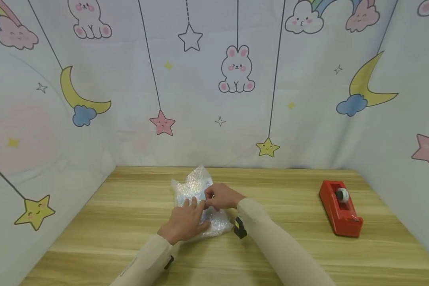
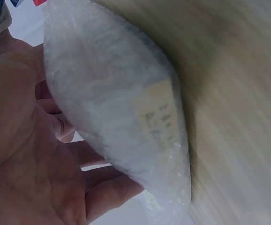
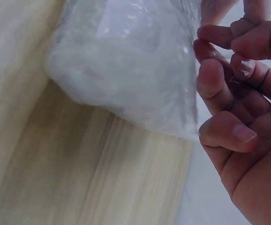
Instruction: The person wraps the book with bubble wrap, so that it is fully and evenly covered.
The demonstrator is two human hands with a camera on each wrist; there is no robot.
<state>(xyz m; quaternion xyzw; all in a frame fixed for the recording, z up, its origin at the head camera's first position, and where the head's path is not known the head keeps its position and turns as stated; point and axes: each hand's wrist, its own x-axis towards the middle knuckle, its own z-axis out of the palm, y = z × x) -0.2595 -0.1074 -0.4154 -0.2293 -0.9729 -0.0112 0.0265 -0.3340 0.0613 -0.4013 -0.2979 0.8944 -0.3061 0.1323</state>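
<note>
A bubble-wrapped package (image 1: 217, 224) lies on the wooden table, its film crinkled and shiny. My left hand (image 1: 185, 218) rests on it with fingers spread and fairly straight; in the left wrist view that hand (image 2: 37, 154) lies along the package's side. Through the wrap there, a pale yellowish patch (image 2: 156, 112) with dark marks shows. My right hand (image 1: 223, 196) is at the upper right of the package, fingers curled, close to the left fingertips. A small clear scrap, seemingly tape (image 3: 244, 69), shows at its curled fingers in the right wrist view. What lies inside the wrap is blurred.
A red tape dispenser (image 1: 337, 210) with a roll of tape (image 1: 342, 195) stands on the right of the wooden table (image 1: 289, 246). White cloth walls (image 1: 207, 143) printed with stars, moons and rabbits enclose the table at the back and both sides.
</note>
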